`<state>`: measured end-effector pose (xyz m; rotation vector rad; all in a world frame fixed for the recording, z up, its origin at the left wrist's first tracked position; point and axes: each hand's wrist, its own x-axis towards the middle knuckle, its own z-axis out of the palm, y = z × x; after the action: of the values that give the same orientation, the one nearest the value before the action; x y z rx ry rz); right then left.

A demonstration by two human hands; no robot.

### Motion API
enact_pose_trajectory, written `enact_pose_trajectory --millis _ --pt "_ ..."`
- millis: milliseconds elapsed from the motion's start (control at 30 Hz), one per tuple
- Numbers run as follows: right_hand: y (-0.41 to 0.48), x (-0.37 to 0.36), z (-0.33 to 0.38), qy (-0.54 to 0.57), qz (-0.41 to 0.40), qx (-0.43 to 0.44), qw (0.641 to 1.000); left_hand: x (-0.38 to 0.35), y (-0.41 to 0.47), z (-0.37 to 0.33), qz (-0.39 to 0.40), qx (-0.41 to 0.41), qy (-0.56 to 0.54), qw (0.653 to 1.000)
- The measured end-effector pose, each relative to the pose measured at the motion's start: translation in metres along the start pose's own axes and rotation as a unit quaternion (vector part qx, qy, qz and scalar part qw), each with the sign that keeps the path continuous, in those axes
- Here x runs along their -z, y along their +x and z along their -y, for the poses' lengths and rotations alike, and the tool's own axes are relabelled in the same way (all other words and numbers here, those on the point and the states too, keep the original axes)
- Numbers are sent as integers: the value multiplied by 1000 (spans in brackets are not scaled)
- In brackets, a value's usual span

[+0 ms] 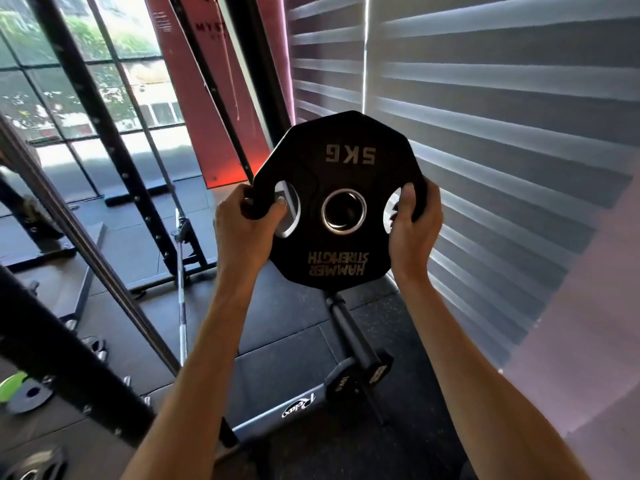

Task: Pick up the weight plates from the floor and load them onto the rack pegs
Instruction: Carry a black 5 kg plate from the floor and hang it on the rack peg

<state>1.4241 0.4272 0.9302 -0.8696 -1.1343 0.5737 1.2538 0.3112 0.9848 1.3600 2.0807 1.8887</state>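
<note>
Plate (346,168) is upright in the air, its text upside down, between the hands. Left hand (242,221) grips its left slot, right hand (412,225) its right. Peg (349,330) lies below; blinds (502,133) are near on the right and upright (112,143) stands well apart on the left.

The black plate (346,174) has "5KG" in big pale letters near its top and "HAMMER STRENGTH" in two lines near its bottom, and all of these words are upside down. Down below, the grey bar (263,419) on the floor has the word "Relax" in curly white letters, also upside down, and the small dark plate (341,382) just beside it says what looks like "10KG", turned on its side. Far back, the red banner (207,64) shows the letters "MYS" before a black pole hides the rest, and the tiny letters under them are too small to read.
</note>
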Motion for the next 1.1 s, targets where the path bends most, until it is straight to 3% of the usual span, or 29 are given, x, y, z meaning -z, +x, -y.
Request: enact_pose_trajectory --millis 433,1100 --pt "13 -25 -26 27 35 3 999 -17 2 15 -76 -42 -15 996" --pt "72 -112 -56 40 156 -20 987 -44 105 60 -67 43 -37 996"
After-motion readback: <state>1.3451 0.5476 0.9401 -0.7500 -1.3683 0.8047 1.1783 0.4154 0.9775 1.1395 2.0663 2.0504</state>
